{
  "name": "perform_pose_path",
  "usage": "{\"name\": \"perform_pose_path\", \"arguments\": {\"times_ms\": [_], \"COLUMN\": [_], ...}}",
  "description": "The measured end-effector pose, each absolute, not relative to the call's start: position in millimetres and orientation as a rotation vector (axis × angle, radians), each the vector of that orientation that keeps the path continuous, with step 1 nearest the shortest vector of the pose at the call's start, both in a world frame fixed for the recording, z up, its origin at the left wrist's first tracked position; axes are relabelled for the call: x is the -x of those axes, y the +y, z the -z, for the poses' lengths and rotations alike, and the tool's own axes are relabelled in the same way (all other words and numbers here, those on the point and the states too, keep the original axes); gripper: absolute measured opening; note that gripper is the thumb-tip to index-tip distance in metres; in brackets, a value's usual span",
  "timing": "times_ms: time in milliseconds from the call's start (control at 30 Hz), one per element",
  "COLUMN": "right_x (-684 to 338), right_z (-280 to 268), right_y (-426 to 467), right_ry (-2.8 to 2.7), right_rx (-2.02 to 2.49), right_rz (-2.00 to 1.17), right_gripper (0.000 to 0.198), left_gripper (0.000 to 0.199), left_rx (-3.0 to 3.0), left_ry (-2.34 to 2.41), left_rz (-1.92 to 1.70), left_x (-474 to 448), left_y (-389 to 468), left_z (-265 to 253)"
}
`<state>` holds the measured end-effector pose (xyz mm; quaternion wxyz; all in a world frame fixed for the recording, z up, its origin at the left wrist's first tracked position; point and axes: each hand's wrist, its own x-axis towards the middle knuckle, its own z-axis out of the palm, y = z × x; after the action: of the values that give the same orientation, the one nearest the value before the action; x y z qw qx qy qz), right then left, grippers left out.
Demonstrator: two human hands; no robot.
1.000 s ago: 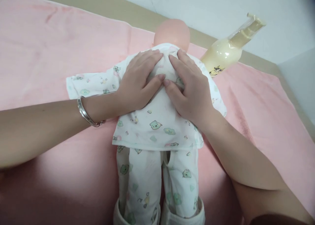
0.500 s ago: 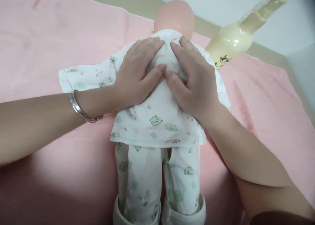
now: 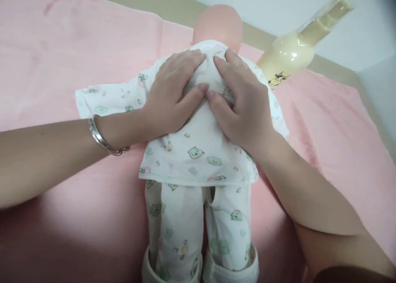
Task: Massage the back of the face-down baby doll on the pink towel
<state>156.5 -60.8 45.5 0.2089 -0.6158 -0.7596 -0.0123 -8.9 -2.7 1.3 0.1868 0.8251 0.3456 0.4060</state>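
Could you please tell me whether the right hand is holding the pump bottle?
No, the right hand rests on the white printed top, and no hand touches the pump bottle.

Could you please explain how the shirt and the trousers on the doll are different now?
The shirt lies under the left hand and the right hand; neither hand touches the trousers.
The shirt ends in a thin hem, while the trousers end in thick, wide cuffs.
The shirt's bottom edge is in view; the trousers' cuffs run off the picture.
Both are white, printed with green bears.
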Motion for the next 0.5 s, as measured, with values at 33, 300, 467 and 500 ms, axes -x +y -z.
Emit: {"name": "perform_pose_path", "arguments": {"times_ms": [33,300,467,500], "right_x": [-156.6,-159.3,-157.3,-156.9], "right_z": [-45.4,-43.7,-45.7,-46.1], "right_y": [-60.8,-60.5,-61.2,-61.2], "right_ry": [-2.122,-2.176,-2.126,-2.119], "right_rx": [1.703,1.671,1.709,1.714], "right_rz": [0.039,0.094,0.077,0.072], "right_gripper": [0.050,0.058,0.052,0.052], "left_gripper": [0.045,0.049,0.048,0.049], "left_rx": [-2.324,-2.375,-2.371,-2.366], "left_ry": [0.973,0.931,0.945,0.942], "left_rz": [-1.144,-1.165,-1.164,-1.165], "left_x": [8.8,9.4,9.4,9.4], "left_y": [-2.7,0.3,0.1,0.2], "left_z": [-1.5,0.9,2.3,2.6]}}
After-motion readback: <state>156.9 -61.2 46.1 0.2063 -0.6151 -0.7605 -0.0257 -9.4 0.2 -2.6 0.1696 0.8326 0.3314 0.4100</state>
